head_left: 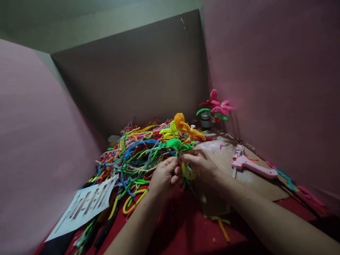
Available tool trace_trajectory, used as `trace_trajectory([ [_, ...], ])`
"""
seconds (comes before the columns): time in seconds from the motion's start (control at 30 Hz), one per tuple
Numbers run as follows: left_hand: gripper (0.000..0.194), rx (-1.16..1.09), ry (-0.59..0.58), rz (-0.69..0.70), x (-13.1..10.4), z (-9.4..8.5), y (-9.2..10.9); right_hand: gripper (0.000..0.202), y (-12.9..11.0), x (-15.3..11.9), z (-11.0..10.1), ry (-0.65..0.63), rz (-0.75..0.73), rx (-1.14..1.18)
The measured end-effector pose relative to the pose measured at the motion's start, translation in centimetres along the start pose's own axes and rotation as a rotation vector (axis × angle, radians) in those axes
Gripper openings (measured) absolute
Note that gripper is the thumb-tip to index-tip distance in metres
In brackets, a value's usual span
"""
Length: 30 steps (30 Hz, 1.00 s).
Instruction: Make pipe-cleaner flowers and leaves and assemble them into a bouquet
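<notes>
Both hands meet at the centre, around the stem of a fuzzy flower bunch (179,122) with orange and yellow-green blooms and a green leaf (174,143). My left hand (166,173) pinches the stem just below the leaf. From the right, my right hand (200,163) reaches to the same stem with its fingers closed on it. Below the fingers hangs a yellow loop (188,171), partly hidden by my right hand. The lower stem is mostly hidden.
Behind and left lies a big heap of coloured fuzzy stems (140,152). A printed sheet (85,207) is at the left. On cardboard (268,189) at the right rests a pink glue gun (252,165). Pink flowers (222,107) stand at the back right, beside pink walls.
</notes>
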State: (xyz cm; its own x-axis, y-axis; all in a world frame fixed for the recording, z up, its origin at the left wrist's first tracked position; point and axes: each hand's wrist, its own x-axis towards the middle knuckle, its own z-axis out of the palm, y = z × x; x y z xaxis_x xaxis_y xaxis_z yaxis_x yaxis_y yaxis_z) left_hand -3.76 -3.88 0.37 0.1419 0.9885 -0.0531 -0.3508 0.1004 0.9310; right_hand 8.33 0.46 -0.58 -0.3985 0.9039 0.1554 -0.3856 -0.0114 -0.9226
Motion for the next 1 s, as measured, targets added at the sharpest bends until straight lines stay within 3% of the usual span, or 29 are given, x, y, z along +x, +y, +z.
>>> trace_trajectory([
  [0.1,0.028,-0.011,0.007,0.007,0.1,-0.1,0.2,0.014,0.3,0.1,0.1,0.031,0.013,-0.043],
  [0.23,0.025,0.119,0.103,0.040,0.2,-0.1,0.0,0.013,0.5,0.2,0.2,0.053,-0.022,-0.040],
  [0.4,0.031,0.501,0.280,0.244,0.6,-0.7,-0.7,0.017,-0.5,-0.5,0.3,0.096,-0.157,-0.125],
  [0.53,0.027,0.641,0.372,0.366,0.5,-0.4,-0.9,0.017,-0.9,-0.8,0.2,0.123,-0.283,-0.112],
  [0.6,0.030,0.602,0.353,0.324,0.4,0.1,-0.8,0.019,-0.6,-0.7,0.1,0.165,-0.263,-0.074],
  [0.73,0.033,0.299,0.189,0.144,0.1,0.6,-0.5,0.025,0.0,-0.3,0.1,0.215,-0.140,-0.042],
  [0.87,0.023,0.005,0.056,0.022,0.1,0.1,-0.1,0.027,0.4,-0.1,0.2,0.096,-0.059,0.073],
  [1.0,0.018,-0.189,-0.150,-0.131,0.1,-0.8,0.3,0.018,0.7,0.0,0.3,-0.039,0.033,0.285],
])
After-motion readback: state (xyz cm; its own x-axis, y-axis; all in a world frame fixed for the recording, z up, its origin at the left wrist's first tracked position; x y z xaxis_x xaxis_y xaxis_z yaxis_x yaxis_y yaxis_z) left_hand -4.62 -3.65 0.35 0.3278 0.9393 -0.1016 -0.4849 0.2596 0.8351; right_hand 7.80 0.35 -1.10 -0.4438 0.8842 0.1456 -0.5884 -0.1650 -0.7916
